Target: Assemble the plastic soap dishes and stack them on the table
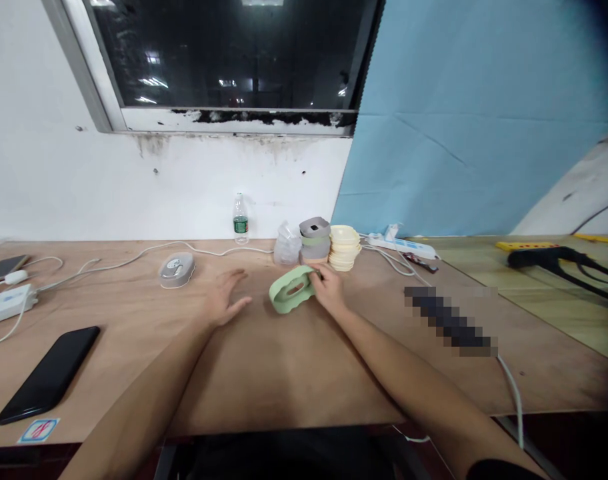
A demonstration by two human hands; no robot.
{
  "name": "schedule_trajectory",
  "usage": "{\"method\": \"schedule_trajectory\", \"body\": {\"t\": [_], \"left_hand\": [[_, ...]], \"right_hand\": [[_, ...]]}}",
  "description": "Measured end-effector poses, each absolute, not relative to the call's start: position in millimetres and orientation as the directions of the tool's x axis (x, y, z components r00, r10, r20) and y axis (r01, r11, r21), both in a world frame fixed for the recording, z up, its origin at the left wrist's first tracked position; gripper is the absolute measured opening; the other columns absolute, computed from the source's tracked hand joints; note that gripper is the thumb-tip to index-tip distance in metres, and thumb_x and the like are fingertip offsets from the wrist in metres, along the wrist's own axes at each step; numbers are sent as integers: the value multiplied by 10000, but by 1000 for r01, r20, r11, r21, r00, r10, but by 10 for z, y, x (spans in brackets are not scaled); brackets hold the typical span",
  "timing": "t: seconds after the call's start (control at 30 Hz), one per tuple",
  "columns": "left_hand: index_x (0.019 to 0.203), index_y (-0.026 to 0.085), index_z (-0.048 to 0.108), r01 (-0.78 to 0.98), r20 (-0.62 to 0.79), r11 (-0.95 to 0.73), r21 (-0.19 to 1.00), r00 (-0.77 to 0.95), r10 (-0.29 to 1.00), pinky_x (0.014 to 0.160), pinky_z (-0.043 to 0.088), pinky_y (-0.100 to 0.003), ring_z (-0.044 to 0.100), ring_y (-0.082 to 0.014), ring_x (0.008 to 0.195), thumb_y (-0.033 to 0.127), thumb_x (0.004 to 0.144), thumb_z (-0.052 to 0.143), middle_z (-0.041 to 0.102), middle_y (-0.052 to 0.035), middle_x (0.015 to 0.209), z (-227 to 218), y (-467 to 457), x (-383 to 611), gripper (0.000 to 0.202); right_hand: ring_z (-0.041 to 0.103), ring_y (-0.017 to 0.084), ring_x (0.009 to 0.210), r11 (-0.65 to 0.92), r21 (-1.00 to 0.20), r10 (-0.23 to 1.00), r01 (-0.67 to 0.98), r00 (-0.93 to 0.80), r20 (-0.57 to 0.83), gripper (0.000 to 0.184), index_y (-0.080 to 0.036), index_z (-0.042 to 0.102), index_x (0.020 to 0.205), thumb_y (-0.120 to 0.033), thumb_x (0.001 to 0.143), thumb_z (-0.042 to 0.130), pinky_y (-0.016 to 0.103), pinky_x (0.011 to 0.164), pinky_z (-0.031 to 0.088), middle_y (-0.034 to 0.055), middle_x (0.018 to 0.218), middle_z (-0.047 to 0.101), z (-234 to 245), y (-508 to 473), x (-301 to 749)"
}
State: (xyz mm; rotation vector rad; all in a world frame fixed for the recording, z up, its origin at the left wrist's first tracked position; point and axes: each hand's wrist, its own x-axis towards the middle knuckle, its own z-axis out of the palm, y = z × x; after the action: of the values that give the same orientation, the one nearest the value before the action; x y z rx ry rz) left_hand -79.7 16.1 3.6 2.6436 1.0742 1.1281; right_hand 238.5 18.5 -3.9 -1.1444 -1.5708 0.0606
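Right hand (329, 289): pinching green plastic shell (283, 300) | left hand (222, 301): spread, left of shell | looks part done: cream stack (344, 251), grey-topped stack (315, 230) behind shell; shell unstacked

A black phone (49, 375) lay at the left of the brown desk (279, 393), just behind a small label (39, 431). Farther back on that side were a white power strip (8, 303) and a second phone (4, 268). A white cable (149, 250) ran along the back, past an upright bottle (241, 223) with a green label. Above, a dark window (234, 57) sat in the stained white wall (204, 180), beside a blue sheet (474, 120). Another power strip (411, 248) lay below the sheet; nearer was a dark, elongated object (449, 321), pixelated beyond recognition.
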Motion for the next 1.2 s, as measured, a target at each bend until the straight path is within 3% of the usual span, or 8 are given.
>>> {"method": "schedule_trajectory", "body": {"t": [0.1, 0.2, 0.33, 0.47, 0.67, 0.93, 1.07, 1.2], "left_hand": [[1215, 186, 573, 785, 706, -535, 312, 185, 683, 1089, 295, -486, 444, -303, 1271, 497, 881, 515, 522, -145, 1335, 56, 310, -1020, 460], [1192, 183, 593, 902, 727, -229, 366, -124, 676, 1100, 228, -529, 320, -344, 1353, 517, 860, 536, 452, -161, 1396, 65, 414, -1300, 475], [1299, 203, 519, 880, 600, 99, 465, -396, 695, 1069, 180, -628, 171, -412, 1403, 612, 789, 567, 282, -190, 1503, 30, 473, -1626, 656], [1341, 235, 488, 818, 392, 257, 515, -491, 778, 1063, 205, -631, 254, -440, 1370, 690, 691, 606, 251, -205, 1513, -24, 534, -1815, 803], [1364, 231, 449, 803, 245, 274, 530, -454, 857, 1009, 359, -566, 503, -393, 1198, 634, 673, 646, 435, -188, 1390, -38, 599, -1865, 824], [1159, 165, 579, 793, 365, 148, 590, -426, 828, 992, 419, -441, 545, -328, 1143, 548, 687, 678, 515, -168, 1263, -77, 623, -1771, 616], [1247, 198, 544, 793, 443, 54, 607, -394, 805, 1057, 374, -407, 472, -299, 1243, 537, 709, 661, 454, -150, 1351, -142, 664, -1782, 646], [1293, 220, 545, 778, 337, 87, 622, -367, 867, 1069, 362, -441, 461, -323, 1261, 542, 718, 663, 360, -152, 1455, -197, 709, -1810, 669]], "right_hand": [[630, 200, 733, 383, -754, 671, 534, 400, 625, 371, -140, 708, 943, -449, 814, 549, 323, 689, 502, 77, 839, 711, -83, 368, 2640], [588, 159, 628, 270, -894, 682, 357, 584, 439, 408, -129, 696, 808, -520, 734, 609, 263, 585, 468, 42, 709, 679, -138, 487, 2850], [501, 130, 424, 127, -962, 776, 241, 580, 247, 410, -147, 671, 706, -555, 682, 644, 243, 416, 398, -12, 498, 573, -173, 499, 2922], [508, 149, 375, 46, -971, 807, 233, 564, 173, 478, -146, 691, 746, -614, 649, 667, 255, 373, 388, -10, 450, 558, -158, 475, 2889], [563, 167, 489, 45, -947, 772, 319, 591, 235, 567, -120, 714, 747, -672, 673, 607, 256, 469, 417, 20, 486, 589, -165, 502, 2972], [500, 138, 473, 12, -964, 794, 266, 583, 171, 529, -123, 703, 738, -639, 684, 598, 241, 438, 358, -6, 462, 534, -183, 507, 3000], [473, 118, 453, 5, -973, 807, 229, 574, 139, 465, -133, 696, 744, -587, 672, 626, 227, 418, 338, -13, 471, 530, -180, 497, 2984], [461, 109, 447, -22, -984, 815, 179, 574, 87, 416, -130, 688, 745, -530, 633, 671, 221, 409, 330, -20, 471, 522, -172, 491, 2972]]}}
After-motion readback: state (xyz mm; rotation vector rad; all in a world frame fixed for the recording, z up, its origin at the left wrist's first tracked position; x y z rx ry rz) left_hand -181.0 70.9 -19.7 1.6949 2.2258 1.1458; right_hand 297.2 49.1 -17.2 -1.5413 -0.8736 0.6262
